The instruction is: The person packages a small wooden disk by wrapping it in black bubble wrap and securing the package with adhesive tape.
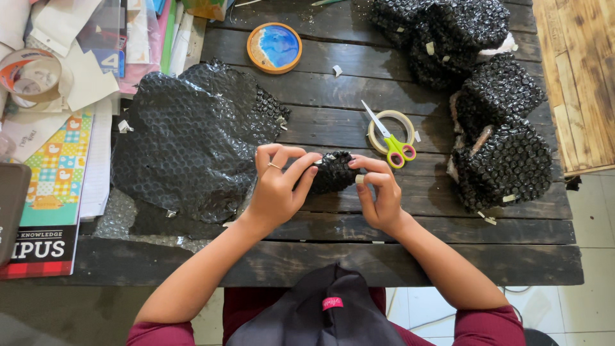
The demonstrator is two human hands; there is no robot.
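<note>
Here, wrapped bundle (333,172) between both hands

wrapped bundle (333,172) partly hidden by hands, book (45,192) cut off left

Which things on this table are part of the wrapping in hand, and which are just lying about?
In use: left hand and right hand hold the small wrapped bundle; black bubble wrap sheet; tape roll; scissors.

Lying about: round blue coaster; books and papers; finished wrapped bundles.
</note>
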